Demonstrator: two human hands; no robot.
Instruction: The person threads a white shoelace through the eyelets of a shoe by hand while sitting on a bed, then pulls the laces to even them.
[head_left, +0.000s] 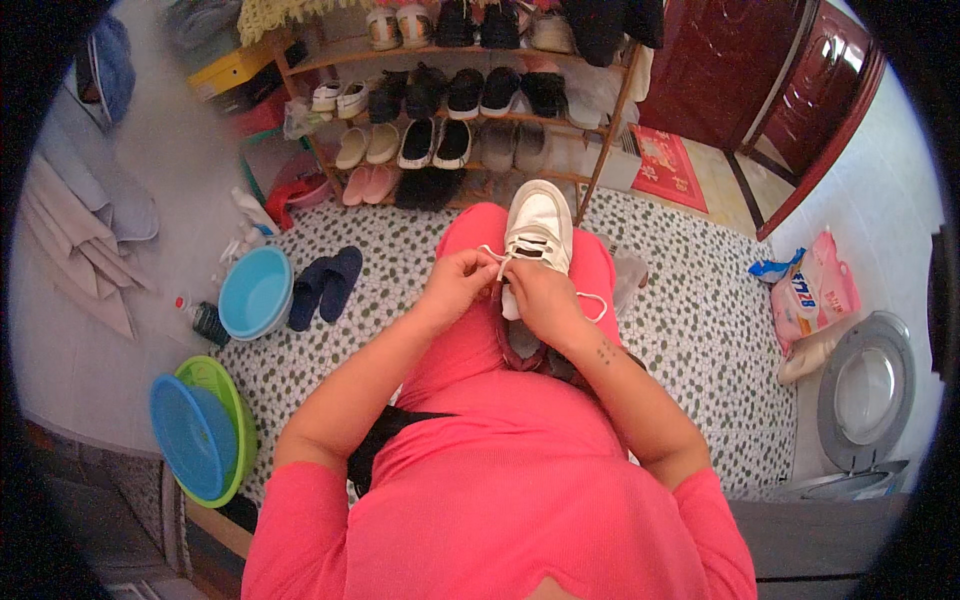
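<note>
A white lace-up shoe (540, 213) with a dark reddish-brown lining lies across my pink-trousered lap, toe pointing away from me. A white shoelace (488, 249) runs through its upper eyelets. At the shoe's left edge, my left hand (461, 284) is closed in a pinch on the lace. My right hand (546, 302) lies over the shoe's opening, fingers curled around its left side near the eyelets, almost meeting my left fingertips. Those right fingertips are partly hidden. Another stretch of lace loops out loose to the right of my right hand.
Ahead stands a wooden shoe rack (450, 190) with several pairs of shoes. Dark blue slippers (326, 288) and a light-blue basin (256, 292) sit on the patterned floor at left, with green and blue basins (195, 437) nearer. A pink package (815, 290) is by the right wall.
</note>
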